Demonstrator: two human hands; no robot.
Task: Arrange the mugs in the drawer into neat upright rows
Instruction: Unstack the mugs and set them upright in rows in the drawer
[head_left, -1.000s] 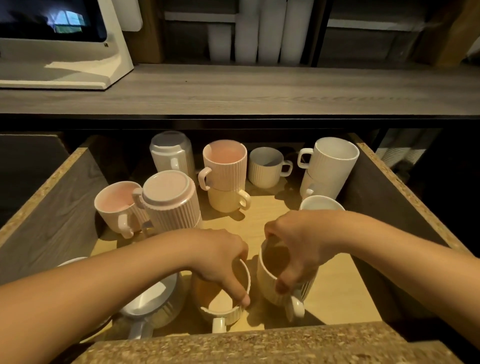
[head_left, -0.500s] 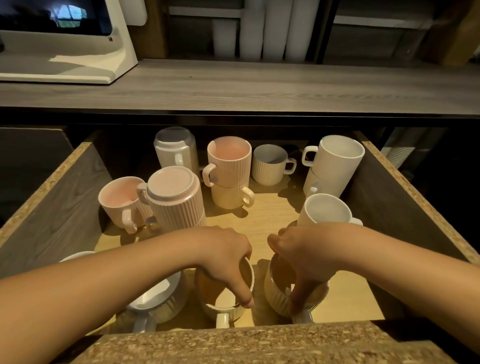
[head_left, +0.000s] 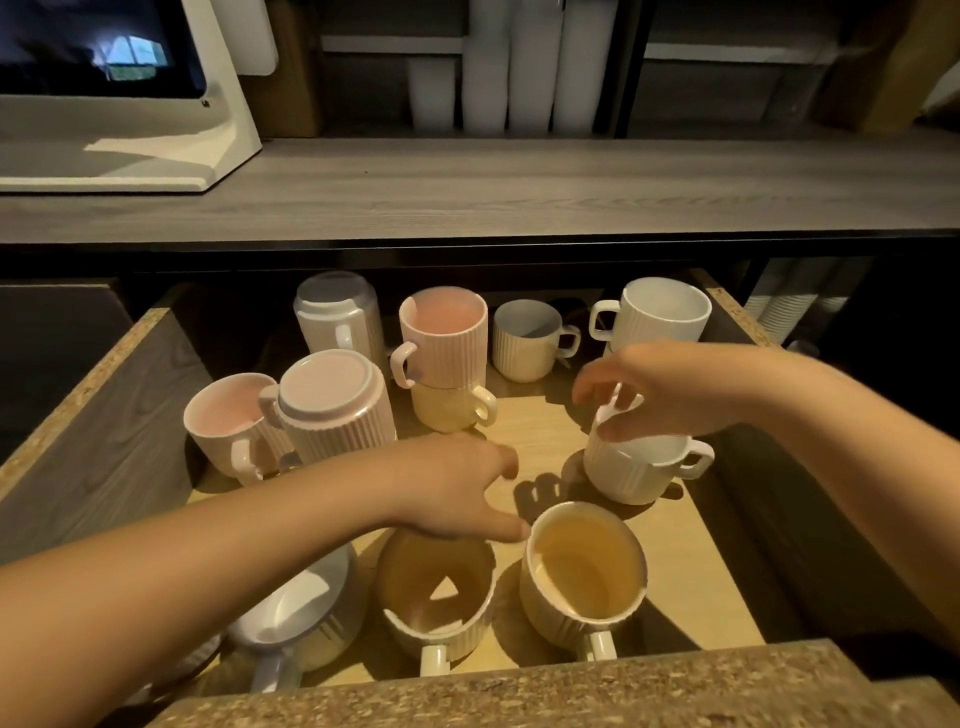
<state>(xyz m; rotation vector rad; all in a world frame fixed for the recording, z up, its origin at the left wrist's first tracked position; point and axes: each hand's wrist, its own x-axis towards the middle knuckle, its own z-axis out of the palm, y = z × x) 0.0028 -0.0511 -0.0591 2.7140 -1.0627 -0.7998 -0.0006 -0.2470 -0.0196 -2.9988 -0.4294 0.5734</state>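
Note:
The open drawer (head_left: 109, 415) holds several ribbed mugs. Two cream mugs (head_left: 436, 603) (head_left: 587, 571) stand upright side by side at the front, handles toward me. My left hand (head_left: 457, 488) hovers over the left one, fingers spread and holding nothing. My right hand (head_left: 670, 395) curls over the rim of an upright white mug (head_left: 639, 473) at the right, thumb on its outer edge. A white mug (head_left: 296, 618) lies tilted at the front left under my left forearm.
Behind are an upright pink mug (head_left: 223, 415), an upside-down pink mug (head_left: 332, 400), an upside-down white mug (head_left: 337, 312), a pink mug stacked on a cream one (head_left: 444, 332), a small white mug (head_left: 524, 338) and a white stack (head_left: 660, 312). A counter (head_left: 519, 187) overhangs the back.
Both hands let go of the two front cream mugs, which now stand upright. My left hand lifted and opened. My right hand moved back and right onto the white mug.

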